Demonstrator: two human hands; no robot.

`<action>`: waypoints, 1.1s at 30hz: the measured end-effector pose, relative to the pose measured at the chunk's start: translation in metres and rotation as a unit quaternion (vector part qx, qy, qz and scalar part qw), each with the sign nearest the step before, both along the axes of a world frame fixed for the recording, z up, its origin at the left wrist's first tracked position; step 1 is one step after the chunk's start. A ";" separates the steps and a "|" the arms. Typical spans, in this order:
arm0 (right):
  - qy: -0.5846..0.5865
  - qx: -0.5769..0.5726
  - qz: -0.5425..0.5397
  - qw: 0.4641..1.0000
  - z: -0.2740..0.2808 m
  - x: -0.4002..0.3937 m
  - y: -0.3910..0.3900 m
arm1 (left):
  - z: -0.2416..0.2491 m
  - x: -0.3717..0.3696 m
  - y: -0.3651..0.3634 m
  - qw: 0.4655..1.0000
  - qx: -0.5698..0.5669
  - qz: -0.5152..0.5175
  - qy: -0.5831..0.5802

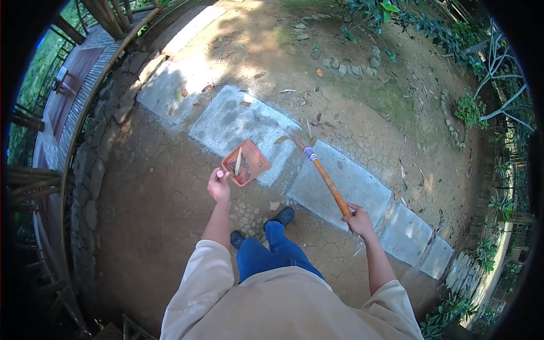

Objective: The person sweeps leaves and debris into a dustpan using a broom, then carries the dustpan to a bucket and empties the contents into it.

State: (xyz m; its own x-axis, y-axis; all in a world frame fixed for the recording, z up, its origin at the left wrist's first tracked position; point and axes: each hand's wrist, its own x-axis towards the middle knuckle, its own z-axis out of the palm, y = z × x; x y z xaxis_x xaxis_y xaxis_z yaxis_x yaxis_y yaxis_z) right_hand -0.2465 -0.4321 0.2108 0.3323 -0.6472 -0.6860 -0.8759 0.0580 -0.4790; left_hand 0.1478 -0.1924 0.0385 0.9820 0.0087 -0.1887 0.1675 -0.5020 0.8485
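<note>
My left hand [219, 185] is closed round the handle of an orange-red dustpan [258, 164]. Dry leaves and a pale strip of debris [238, 160] lie in the pan. In my right hand [359, 220] is the orange-brown handle of a broom [330, 184], held at its upper end. A purple band [309, 152] binds the broom's bristles [297, 137], which point away from me over the gap between two stone slabs. A brown leaf [281, 139] shows beside the bristle tips.
Grey paving slabs [345, 178] cross cracked bare soil [153, 204] from upper left to lower right. Fallen leaves [245, 103] dot them. At left, a stone border [90, 170] runs along a wooden deck [71, 96]. Small stones [351, 70] and plants [470, 110] stand at right.
</note>
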 end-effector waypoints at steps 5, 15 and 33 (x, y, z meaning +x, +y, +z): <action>0.006 -0.001 0.063 0.998 -0.017 -0.010 -0.014 | -0.020 -0.012 -0.027 0.998 0.044 -0.029 0.039; 0.001 0.127 0.041 0.991 0.063 -0.033 -0.009 | -0.022 -0.015 -0.030 0.999 0.014 0.002 0.048; -0.018 0.032 0.002 0.999 0.029 -0.012 -0.015 | -0.003 -0.032 0.031 0.997 0.014 0.051 0.047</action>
